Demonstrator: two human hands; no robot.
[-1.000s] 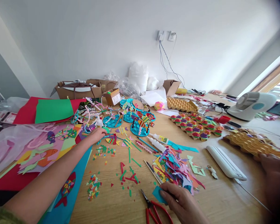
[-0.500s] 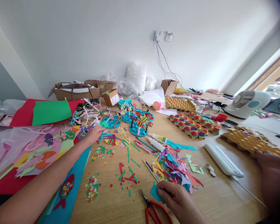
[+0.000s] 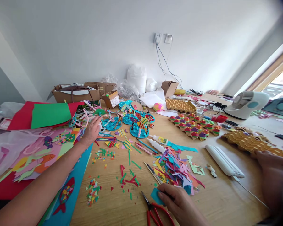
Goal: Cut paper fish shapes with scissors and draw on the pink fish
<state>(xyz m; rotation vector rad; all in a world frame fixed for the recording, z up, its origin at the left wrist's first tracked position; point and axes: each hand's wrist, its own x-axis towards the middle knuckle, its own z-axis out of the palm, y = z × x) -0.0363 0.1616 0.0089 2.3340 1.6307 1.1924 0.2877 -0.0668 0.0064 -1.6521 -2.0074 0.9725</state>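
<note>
My left hand (image 3: pixel 91 131) is stretched toward the craft pile at the back left. At its fingertips is a small green paper piece (image 3: pixel 99 111), which it appears to pinch. My right hand (image 3: pixel 179 202) pinches a small blue paper piece (image 3: pixel 157 196) between thumb and fingers at the front of the table. Just below that paper lie red-handled scissors (image 3: pixel 153 205), untouched. Blue discs decorated with paper fish (image 3: pixel 139 129) stand beyond, right of my left hand. Under my left forearm are coloured sheets and a blue sheet (image 3: pixel 79 169) with a red mosaic fish (image 3: pixel 66 192).
Colourful paper scraps (image 3: pixel 175 168) lie beyond my right hand, near glue bottles (image 3: pixel 157 145). Small cut bits (image 3: pixel 93 192) dot the wooden table. Painted egg-carton cups (image 3: pixel 194 125), a white power strip (image 3: pixel 224 160) and a fan (image 3: pixel 247 103) are rightward. Another person's blurred hand (image 3: pixel 271 161) touches an egg tray (image 3: pixel 247 142).
My left hand has moved up and slightly left, and the green piece has shifted with it. My right hand stays almost still with the blue paper.
</note>
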